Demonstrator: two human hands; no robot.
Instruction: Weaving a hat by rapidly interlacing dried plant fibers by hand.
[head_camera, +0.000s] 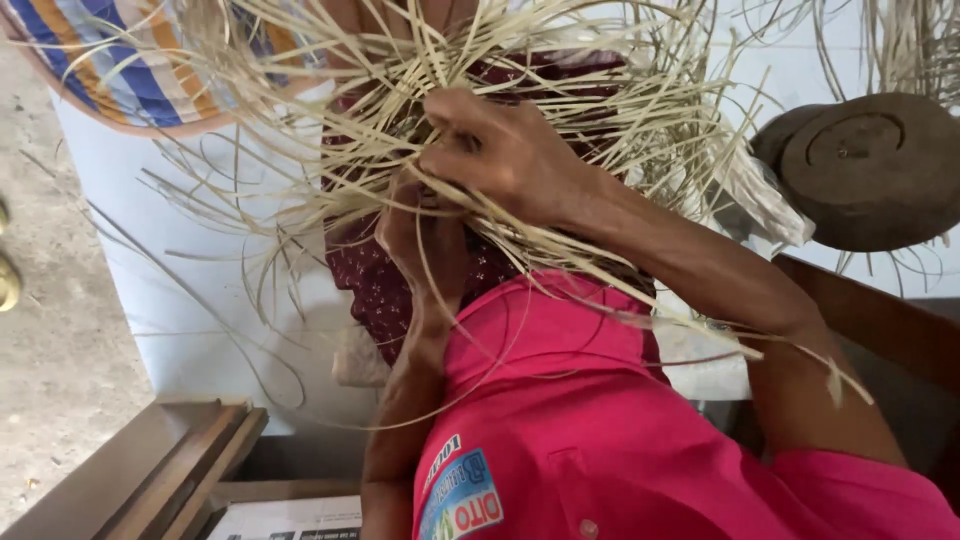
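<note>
A loose tangle of pale, thin straw strands (420, 90) spreads across the upper middle of the head view, over a maroon patterned cloth (375, 290). My right hand (505, 150) reaches in from the right, fingers closed on a bunch of the strands near the tangle's centre. Just below it and partly hidden by straw, my left hand (420, 240) comes up from the bottom and pinches strands from underneath. The two hands are almost touching. My pink shirt (580, 420) fills the lower middle.
A round dark wooden block (870, 170) sits at the right, with more straw behind it. A striped fabric (130, 70) is at the upper left, and a white sheet (190, 300) lies under the work. Concrete floor (50, 330) lies left, wooden boards (170, 470) lower left.
</note>
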